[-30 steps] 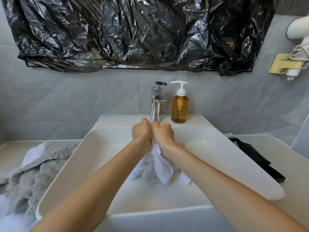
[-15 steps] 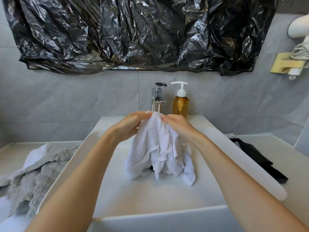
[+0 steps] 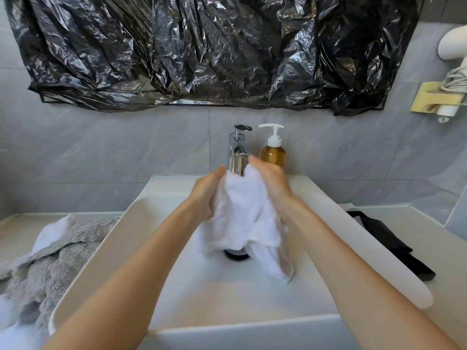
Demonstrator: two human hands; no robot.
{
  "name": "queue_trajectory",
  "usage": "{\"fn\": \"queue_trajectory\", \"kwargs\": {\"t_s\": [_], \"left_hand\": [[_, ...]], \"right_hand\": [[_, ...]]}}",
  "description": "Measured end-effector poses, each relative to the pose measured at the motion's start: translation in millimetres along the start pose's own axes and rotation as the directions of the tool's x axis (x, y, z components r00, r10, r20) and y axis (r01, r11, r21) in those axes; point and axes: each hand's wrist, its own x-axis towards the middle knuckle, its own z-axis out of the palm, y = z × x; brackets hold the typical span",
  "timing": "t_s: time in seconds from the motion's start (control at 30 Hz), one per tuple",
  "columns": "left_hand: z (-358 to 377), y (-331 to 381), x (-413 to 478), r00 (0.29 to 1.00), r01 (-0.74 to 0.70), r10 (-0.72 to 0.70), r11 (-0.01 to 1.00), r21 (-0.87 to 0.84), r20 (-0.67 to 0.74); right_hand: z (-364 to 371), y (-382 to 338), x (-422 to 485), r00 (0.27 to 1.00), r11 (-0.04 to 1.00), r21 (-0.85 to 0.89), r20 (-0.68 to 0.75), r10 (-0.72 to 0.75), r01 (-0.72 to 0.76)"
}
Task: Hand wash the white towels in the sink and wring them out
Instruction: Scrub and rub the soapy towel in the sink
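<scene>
White towel (image 3: 242, 213) bunched between both hands, hiding fingers, half-covering drain (image 3: 236, 254)

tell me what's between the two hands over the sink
In the head view, the white towel lies bunched between the left hand and right hand, both gripping it above the sink.

An amber soap dispenser (image 3: 273, 152) stands just beside the chrome faucet (image 3: 238, 150), under crumpled black plastic sheeting (image 3: 202, 51).

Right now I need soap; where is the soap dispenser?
In the head view, the soap dispenser stands on the sink's back ledge, just right of the faucet, behind the right hand.
</scene>
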Motion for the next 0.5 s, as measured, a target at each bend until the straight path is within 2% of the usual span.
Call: {"fn": "queue_trajectory", "kwargs": {"t_s": [0.1,0.17,0.3,0.43,0.5], "left_hand": [[14,-11,-4,0.998,-0.015,0.009,0.995,-0.099,-0.061],[24,-18,-9,0.989,-0.027,0.015,0.996,-0.088,-0.145],[37,-24,-15,0.982,-0.024,0.019,0.999,-0.025,-0.190],[41,-18,-22,0.997,-0.005,0.007,1.000,0.023,-0.078],[36,-12,-22,0.999,0.002,-0.001,1.000,0.010,-0.048]], "right_hand": [[29,23,-16,0.998,0.938,-0.344,-0.034,-0.050,0.036],[34,28,-20,0.982,0.891,-0.449,-0.129,-0.136,0.064],[28,27,-13,0.952,0.844,-0.535,-0.236,-0.195,0.040],[1,25,3,0.928,0.860,-0.498,-0.361,-0.090,-0.110],[-15,23,12,0.938,0.871,-0.472,-0.345,-0.043,-0.134]]}}
